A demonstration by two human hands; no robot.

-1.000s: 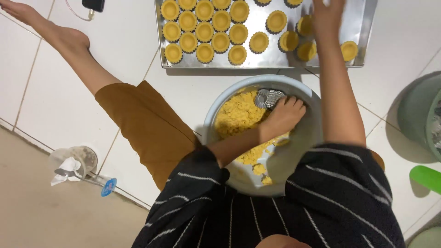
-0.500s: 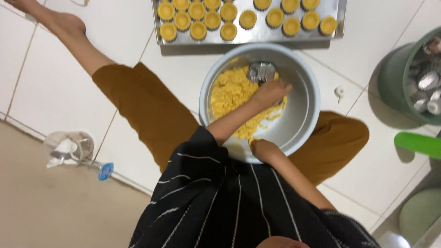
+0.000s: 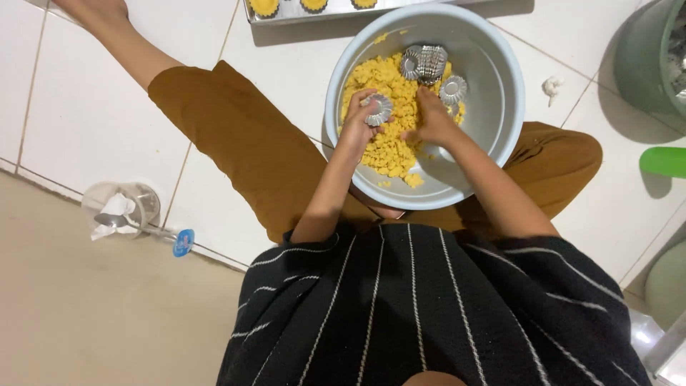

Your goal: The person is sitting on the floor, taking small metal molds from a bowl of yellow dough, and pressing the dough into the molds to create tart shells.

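Note:
A pale blue-grey bowl (image 3: 493, 78) rests between my legs on the tiled floor, holding crumbly yellow dough (image 3: 389, 107) and some small fluted metal tart moulds (image 3: 423, 61). My left hand (image 3: 361, 121) holds one fluted metal mould (image 3: 378, 110) over the dough. My right hand (image 3: 432, 121) presses its fingers into the dough beside another mould (image 3: 453, 89). Whether it grips any dough is hidden.
A metal tray (image 3: 314, 13) with filled tart shells lies just beyond the bowl. A green bucket (image 3: 643, 53) stands at the far right, with a green object (image 3: 663, 161) below it. A clear cup with a spoon and tissue (image 3: 120, 211) lies on the floor at left.
My right hand came back from the tray into the bowl and now sits in the dough. My left hand has picked up a mould. The view has tilted down, closer to the bowl.

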